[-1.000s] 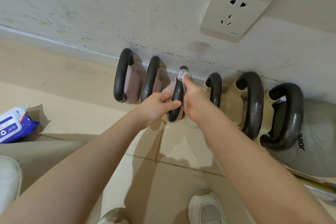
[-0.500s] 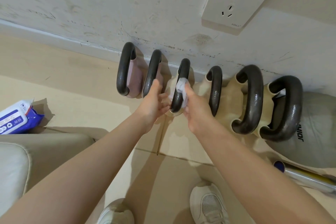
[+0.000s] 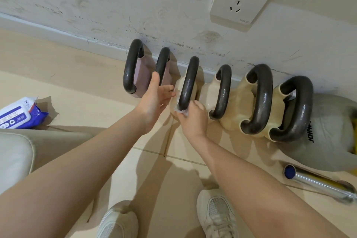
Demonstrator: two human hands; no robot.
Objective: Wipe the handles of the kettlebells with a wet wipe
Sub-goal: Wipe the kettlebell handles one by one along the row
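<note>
- six kettlebells [image 3: 257, 102] are lined up on the floor [image 3: 81, 87] against the wall [image 3: 116, 6], dark handles up.
- the third handle [image 3: 188, 83] from the left is gripped at its near end by the right hand [image 3: 193, 118], its fingers curled round a wet wipe [image 3: 180, 109] pressed there.
- the left hand [image 3: 154, 100] is held just beside that handle, fingers released and spread.
- a pack of wipes [image 3: 17, 114] is seen far left.
</note>
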